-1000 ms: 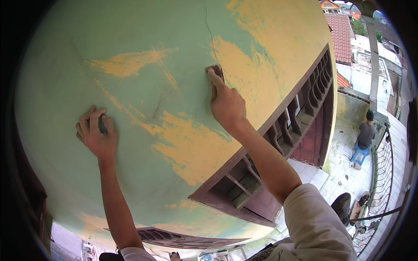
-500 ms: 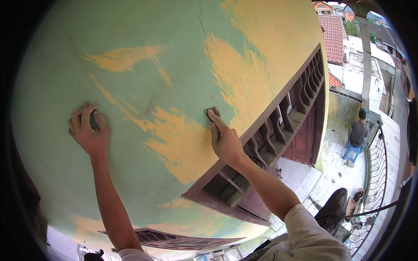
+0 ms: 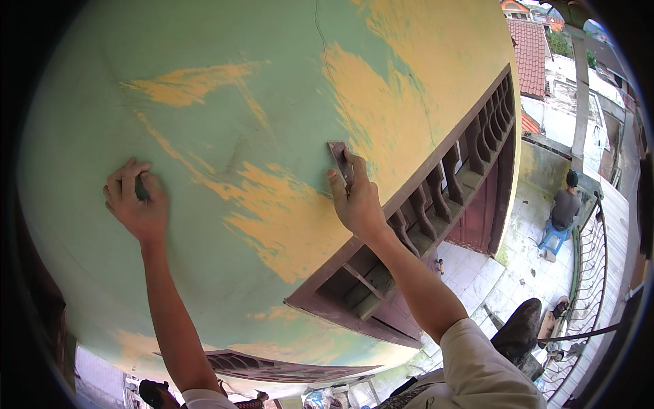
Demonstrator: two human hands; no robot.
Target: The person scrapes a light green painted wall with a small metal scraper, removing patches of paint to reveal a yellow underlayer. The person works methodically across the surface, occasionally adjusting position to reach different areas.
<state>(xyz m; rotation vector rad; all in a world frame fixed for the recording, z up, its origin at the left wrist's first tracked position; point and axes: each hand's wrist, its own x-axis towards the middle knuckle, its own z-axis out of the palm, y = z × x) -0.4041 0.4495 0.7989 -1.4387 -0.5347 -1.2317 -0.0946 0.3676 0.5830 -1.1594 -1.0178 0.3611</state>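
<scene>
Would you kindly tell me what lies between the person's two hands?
In the head view, green wall with a streaky yellow patch separates left hand and right hand.

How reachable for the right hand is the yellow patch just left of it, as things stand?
Probably yes: the right hand, holding a small flat tool, is beside the yellow patch, with nothing visible between them.

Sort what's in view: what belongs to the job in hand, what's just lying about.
Job in hand:
Right hand, holding a flat scraper
Left hand, at the wall

Seemingly just about:
Blue stool, someone seated on it
Grey lump beside the stool
</scene>
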